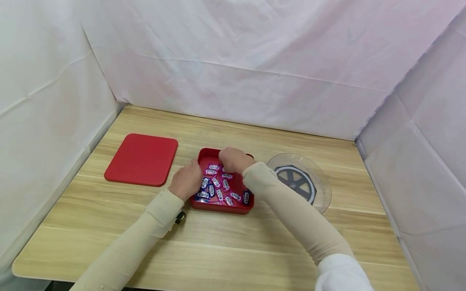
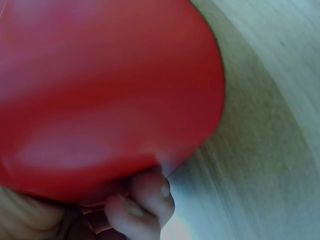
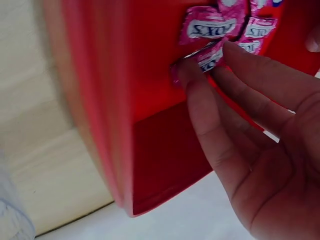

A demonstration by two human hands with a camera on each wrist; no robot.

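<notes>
A red square box sits mid-table with several wrapped candies in it, some pink, some dark blue. My left hand grips the box's left wall. In the left wrist view its curled fingers touch the red wall. Over the far part of the box, my right hand reaches inside. The right wrist view has its thumb and finger pinching a pink-wrapped candy beside other pink ones. From the head view, that candy is hidden behind the hand.
To the left of the box lies a flat red square lid. A clear round dish with a dark spoked disc in it stands to the right, partly behind my right forearm. White cloth hangs around the table.
</notes>
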